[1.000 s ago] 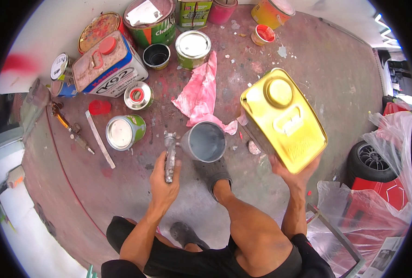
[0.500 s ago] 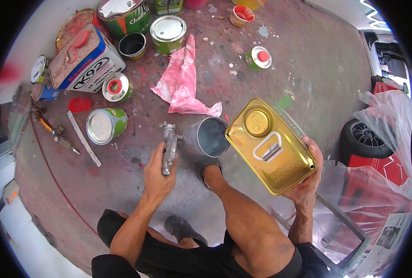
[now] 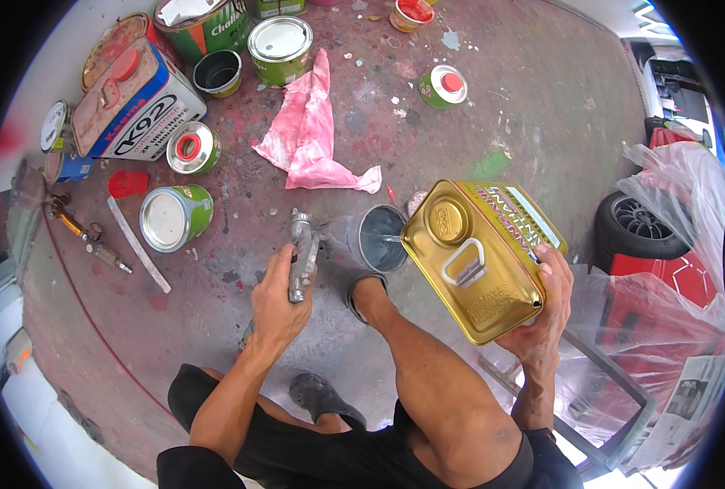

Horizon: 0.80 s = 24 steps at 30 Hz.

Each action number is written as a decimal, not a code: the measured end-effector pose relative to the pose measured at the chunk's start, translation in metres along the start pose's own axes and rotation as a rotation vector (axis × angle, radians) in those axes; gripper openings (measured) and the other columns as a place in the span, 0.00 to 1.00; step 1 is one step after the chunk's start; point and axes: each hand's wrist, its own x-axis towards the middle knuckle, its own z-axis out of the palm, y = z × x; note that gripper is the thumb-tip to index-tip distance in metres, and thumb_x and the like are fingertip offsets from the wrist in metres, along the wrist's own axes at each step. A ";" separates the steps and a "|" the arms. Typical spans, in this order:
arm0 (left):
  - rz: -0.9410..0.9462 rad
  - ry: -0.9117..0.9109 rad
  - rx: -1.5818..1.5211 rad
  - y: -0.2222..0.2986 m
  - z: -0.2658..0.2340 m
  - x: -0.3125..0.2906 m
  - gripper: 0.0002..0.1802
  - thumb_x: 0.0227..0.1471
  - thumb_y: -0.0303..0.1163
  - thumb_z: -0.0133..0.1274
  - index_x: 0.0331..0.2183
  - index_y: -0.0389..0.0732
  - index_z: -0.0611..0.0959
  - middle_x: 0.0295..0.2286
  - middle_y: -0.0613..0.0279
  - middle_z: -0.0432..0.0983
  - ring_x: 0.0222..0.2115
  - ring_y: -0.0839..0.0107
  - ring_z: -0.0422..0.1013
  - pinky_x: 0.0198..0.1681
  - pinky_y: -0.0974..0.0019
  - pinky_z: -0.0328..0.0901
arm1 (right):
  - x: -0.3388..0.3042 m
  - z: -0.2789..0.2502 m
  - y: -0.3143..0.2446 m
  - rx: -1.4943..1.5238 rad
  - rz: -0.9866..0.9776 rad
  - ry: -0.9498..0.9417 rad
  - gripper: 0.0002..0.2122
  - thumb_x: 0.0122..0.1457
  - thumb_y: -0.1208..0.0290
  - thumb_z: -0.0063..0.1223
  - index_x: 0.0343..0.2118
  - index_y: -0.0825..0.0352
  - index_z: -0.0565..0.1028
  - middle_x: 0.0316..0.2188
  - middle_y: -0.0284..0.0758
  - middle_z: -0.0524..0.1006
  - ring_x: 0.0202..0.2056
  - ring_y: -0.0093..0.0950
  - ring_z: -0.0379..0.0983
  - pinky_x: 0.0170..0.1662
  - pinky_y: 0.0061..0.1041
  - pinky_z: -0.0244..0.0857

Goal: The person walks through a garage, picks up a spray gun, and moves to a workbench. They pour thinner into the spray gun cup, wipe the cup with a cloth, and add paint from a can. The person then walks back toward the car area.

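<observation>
My left hand is closed round a metal spray gun. A grey cup joins the gun's side, its open mouth facing up with greyish liquid inside. To the right, my right hand grips a gold rectangular tin can by its lower end and side. The can is tilted, with a white folding handle and a round cap on its top face. From the corner nearest the cup, a thin clear stream runs into the cup's mouth.
Pink-stained cloth lies ahead on the paint-spotted floor. Several paint tins, a large thinner can, a stir stick and another spray gun are at left. A small red-capped tin stands ahead; a wheel and plastic-draped items lie right.
The gold can has tipped further, showing more of its printed side. A thin stream now falls from its corner into the cup. The view has shifted slightly.
</observation>
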 end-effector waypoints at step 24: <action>0.007 0.025 -0.005 0.000 0.010 -0.001 0.27 0.63 0.36 0.62 0.56 0.29 0.77 0.43 0.42 0.80 0.40 0.47 0.79 0.43 0.53 0.72 | 0.002 0.000 0.007 0.023 -0.008 0.006 0.53 0.35 0.63 0.86 0.66 0.64 0.63 0.58 0.50 0.75 0.57 0.53 0.74 0.60 0.50 0.70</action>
